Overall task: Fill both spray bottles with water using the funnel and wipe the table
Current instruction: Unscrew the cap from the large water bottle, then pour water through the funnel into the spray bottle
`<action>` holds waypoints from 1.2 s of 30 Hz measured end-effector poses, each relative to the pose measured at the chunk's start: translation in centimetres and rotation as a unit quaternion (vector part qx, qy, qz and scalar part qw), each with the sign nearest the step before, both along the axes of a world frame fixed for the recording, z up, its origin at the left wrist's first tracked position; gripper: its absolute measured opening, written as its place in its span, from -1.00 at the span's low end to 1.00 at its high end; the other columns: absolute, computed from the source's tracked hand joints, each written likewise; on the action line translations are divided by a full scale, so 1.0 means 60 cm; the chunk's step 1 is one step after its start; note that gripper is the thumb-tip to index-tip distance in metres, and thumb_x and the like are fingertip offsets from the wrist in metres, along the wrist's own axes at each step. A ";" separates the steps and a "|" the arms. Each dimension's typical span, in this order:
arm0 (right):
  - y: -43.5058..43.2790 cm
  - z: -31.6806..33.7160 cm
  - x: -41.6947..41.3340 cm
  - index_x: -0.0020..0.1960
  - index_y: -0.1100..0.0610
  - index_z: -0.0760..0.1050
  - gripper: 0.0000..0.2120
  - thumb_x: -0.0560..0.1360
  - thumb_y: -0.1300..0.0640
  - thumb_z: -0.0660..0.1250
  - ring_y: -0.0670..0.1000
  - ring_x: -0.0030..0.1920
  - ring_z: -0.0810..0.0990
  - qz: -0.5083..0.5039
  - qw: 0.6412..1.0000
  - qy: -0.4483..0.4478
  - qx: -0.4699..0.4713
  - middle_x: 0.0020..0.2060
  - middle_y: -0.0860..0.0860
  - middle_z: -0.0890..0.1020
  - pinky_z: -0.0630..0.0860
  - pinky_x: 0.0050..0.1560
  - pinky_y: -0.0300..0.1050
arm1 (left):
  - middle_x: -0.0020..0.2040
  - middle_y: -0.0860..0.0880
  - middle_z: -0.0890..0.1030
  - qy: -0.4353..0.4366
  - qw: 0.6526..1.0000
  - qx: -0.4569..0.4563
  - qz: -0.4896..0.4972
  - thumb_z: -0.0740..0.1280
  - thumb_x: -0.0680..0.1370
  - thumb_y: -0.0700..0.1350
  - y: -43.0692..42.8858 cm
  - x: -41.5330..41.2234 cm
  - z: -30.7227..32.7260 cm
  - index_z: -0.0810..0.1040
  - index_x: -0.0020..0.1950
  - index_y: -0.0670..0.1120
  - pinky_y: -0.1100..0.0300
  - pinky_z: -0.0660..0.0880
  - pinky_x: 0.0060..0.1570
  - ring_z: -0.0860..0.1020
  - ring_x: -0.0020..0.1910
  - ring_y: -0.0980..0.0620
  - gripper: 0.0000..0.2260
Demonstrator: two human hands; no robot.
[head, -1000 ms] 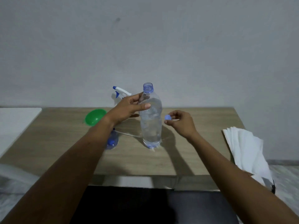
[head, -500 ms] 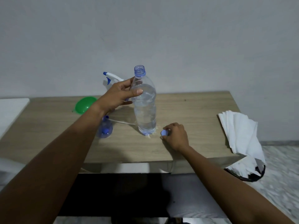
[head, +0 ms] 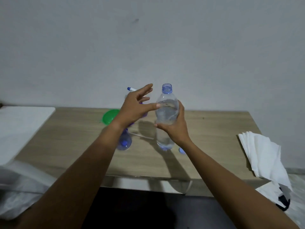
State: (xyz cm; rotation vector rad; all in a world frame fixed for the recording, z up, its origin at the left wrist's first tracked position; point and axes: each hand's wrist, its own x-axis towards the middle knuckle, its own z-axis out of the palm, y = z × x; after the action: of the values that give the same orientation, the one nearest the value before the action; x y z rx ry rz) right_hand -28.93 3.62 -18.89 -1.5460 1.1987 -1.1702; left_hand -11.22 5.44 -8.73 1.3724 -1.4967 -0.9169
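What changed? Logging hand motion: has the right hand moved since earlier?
Yes: the right hand rose from the wooden table onto the clear plastic bottle.

The left hand (head: pixel 133 107) hid most of the spray bottle (head: pixel 130 88); only its nozzle tip showed. The left forearm covered part of the funnel (head: pixel 109 116) & of a 2nd clear bottle (head: pixel 123 144). The cap (head: pixel 181 151) lay half behind the right hand (head: pixel 175 129)'s wrist. The bottom-right obj. (head: pixel 283 201) was too blurred to tell.
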 end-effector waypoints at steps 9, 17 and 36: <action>0.024 -0.018 0.086 0.33 -0.13 0.22 -0.19 0.27 0.17 0.62 -0.19 -0.02 0.60 -0.069 0.997 0.009 -0.029 0.05 -0.28 0.53 0.61 0.08 0.05 | 0.27 0.08 0.61 -0.023 0.903 -0.209 0.375 0.41 0.46 -0.09 0.098 0.177 -0.069 0.54 0.37 0.00 0.25 0.48 0.12 0.58 0.17 0.13 -0.54; 0.047 -0.028 0.164 0.31 -0.08 0.25 -0.18 0.23 0.14 0.67 -0.25 0.04 0.62 -0.073 0.996 -0.004 -0.043 0.07 -0.23 0.58 0.53 0.01 -0.33 | 0.35 0.08 0.54 -0.025 0.975 0.029 0.221 0.49 0.34 -0.13 0.099 0.257 -0.224 0.46 0.44 -0.04 0.17 0.44 0.32 0.51 0.30 0.14 -0.34; 0.048 -0.019 0.185 0.28 0.05 0.38 -0.28 0.24 0.27 0.66 -0.14 0.09 0.65 -0.120 0.991 -0.004 -0.064 0.07 -0.14 0.63 0.62 0.12 -0.10 | 0.02 0.03 0.72 0.047 0.993 0.071 0.081 0.56 0.29 0.08 0.029 0.257 -0.292 0.65 0.17 -0.12 0.05 0.60 0.14 0.67 0.06 0.07 -0.48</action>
State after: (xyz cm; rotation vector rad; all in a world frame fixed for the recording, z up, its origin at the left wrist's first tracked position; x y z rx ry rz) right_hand -17.85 6.48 -20.01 -1.5196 1.3556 -1.4332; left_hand 4.19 7.16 -26.24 1.5075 -1.2499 -0.9863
